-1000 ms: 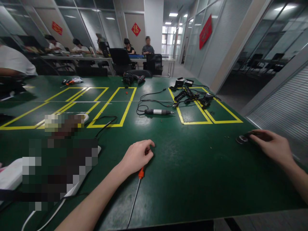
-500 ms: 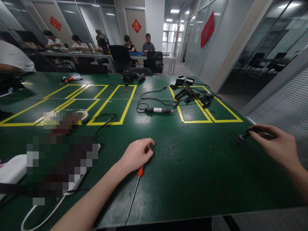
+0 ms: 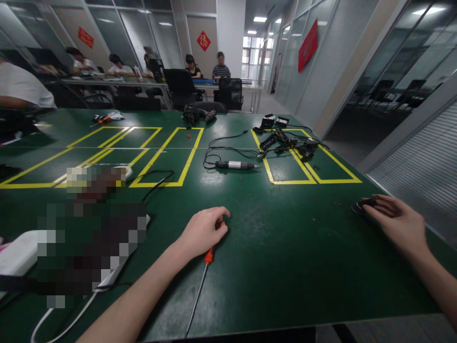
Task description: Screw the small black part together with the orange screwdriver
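Observation:
My left hand (image 3: pixel 205 231) rests on the green table with its fingers curled over the handle of a screwdriver (image 3: pixel 208 258). Most of that handle is hidden under the palm; its orange end and long thin metal shaft point toward the table's near edge. At the right side, my right hand (image 3: pixel 400 220) is closed around a small dark object (image 3: pixel 360 206) at the tabletop. Its rounded dark end shows beyond the fingertips, while the rest is covered, so its kind is unclear.
An electric screwdriver (image 3: pixel 233 165) with a cable lies mid-table. Black cabled devices (image 3: pixel 280 140) are heaped at the back right, among yellow tape outlines (image 3: pixel 193 152). White power strips (image 3: pixel 21 245) stand at left beside a blurred-out area. Tiny screws (image 3: pixel 337 204) lie near my right hand.
My right hand has moved left and slightly down, and the dark object, earlier tilted with its stem showing, is now mostly covered by the fingers. My left hand has stayed in place.

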Tool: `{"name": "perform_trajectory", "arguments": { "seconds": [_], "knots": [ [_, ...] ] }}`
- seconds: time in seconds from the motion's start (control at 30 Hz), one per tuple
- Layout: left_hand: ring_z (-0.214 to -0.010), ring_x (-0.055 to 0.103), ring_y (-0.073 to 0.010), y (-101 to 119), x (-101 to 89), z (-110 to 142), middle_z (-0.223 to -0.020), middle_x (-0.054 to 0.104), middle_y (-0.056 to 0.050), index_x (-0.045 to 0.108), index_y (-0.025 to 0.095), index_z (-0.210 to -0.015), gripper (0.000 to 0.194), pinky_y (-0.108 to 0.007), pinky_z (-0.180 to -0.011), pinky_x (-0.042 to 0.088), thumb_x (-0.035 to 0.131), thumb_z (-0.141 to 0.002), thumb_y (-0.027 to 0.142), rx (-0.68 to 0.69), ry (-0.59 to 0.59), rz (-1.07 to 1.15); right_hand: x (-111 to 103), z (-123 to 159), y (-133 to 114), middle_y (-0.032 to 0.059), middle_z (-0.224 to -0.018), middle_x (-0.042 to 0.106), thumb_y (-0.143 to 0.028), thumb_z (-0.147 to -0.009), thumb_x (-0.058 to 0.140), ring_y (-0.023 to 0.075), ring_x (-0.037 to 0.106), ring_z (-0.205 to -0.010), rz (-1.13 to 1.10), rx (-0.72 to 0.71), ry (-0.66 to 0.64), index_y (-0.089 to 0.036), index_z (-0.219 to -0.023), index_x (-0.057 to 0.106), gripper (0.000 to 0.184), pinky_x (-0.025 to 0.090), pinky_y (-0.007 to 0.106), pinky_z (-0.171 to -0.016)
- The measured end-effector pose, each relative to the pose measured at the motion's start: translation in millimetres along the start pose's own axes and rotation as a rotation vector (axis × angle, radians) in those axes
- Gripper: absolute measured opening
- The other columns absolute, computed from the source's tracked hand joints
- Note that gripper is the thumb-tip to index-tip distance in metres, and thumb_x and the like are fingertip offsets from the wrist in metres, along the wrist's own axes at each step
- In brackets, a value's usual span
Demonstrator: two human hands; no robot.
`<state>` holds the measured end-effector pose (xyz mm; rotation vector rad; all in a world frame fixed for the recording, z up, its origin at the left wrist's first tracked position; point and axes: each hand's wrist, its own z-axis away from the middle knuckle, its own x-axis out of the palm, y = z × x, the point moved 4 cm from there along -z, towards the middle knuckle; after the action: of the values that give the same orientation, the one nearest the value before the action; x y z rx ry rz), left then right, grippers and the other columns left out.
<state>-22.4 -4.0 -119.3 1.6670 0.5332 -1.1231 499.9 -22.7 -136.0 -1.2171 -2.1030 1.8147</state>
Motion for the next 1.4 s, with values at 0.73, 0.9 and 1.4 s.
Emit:
{"name": "perform_trajectory", "arguments": {
  "seconds": [0.73, 0.9, 1.4],
  "knots": [
    [-0.080, 0.066, -0.0190, -3, -0.9, 1, -0.082, 0.068, 0.000, 0.070, 0.021, -0.111, 0.026, -0.030, -0.071, 0.046, 0.055, -0.089, 0.018, 0.003, -0.018, 0.019, -3, -6, -14, 0.0128, -0.113, 0.079, -0.047, -0.071, 0.081, 0.0345, 0.074, -0.107, 0.239, -0.028, -0.127, -0.019, -0.107, 0.078, 0.045, 0.058, 0.048, -0.103],
    [-0.079, 0.066, -0.0185, -3, 0.0, 0, -0.083, 0.068, 0.000, 0.070, 0.020, -0.110, 0.027, -0.029, -0.072, 0.046, 0.056, -0.088, 0.016, -0.005, -0.024, 0.010, 0, 1, -20, 0.0110, -0.106, 0.080, -0.052, -0.053, 0.086, 0.0374, 0.076, -0.103, 0.113, -0.014, -0.037, -0.019, -0.103, 0.080, 0.060, 0.059, 0.055, -0.104],
    [-0.079, 0.065, -0.0182, -2, 0.5, 0, -0.083, 0.068, 0.000, 0.070, 0.020, -0.109, 0.026, -0.029, -0.071, 0.045, 0.057, -0.088, 0.015, -0.001, -0.011, 0.012, 5, -2, 2, 0.0082, -0.112, 0.081, -0.055, -0.065, 0.084, 0.0391, 0.072, -0.119, 0.161, 0.014, -0.068, -0.024, -0.111, 0.080, 0.055, 0.049, 0.059, -0.115]
  ]
}}
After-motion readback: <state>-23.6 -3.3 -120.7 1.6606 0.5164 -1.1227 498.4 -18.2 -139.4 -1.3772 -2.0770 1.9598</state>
